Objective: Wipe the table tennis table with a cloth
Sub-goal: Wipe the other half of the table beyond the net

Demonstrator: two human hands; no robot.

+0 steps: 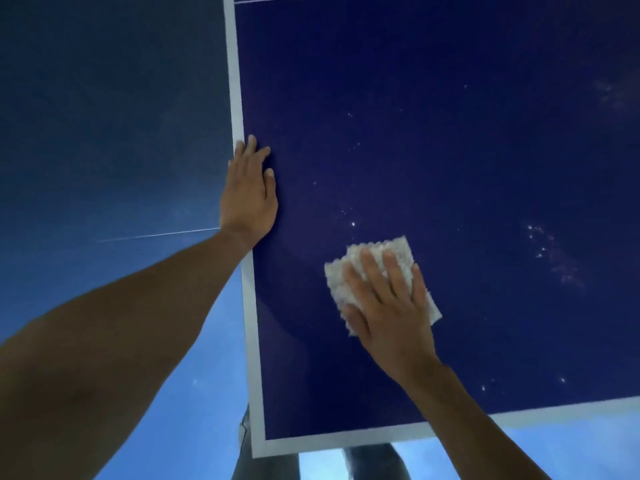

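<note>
flat and spread, the right hand (388, 306) presses down on the folded white nubbly cloth (398, 249), fingers straight and a little apart across its top, none curled round it. the cloth lies flat on the dark blue table tennis table (450, 150), in the near left part of the top, inward from the left edge and well up from the near edge. the left hand (247, 195) rests palm down at the left edge, fingers straight and close together, partly over the white border line (238, 98). it holds nothing and looks like a brace for leaning.

the step in hand appears to be the wiping itself, with much of the top not yet done. pale specks (538, 244) dot the surface beyond the cloth and toward the right in loose clusters. the next move likely calls for even downward pressure and a sweep out toward those specks, without letting the fold bunch under the palm.

the cloth looks soft and pebbly, with ragged scalloped edges, roughly square in its fold. the tabletop looks smooth, matt and hard, its painted lines meeting at the sharp near left corner. past the left edge the blue floor (104, 133) lies below, crossed by a thin pale line.
</note>
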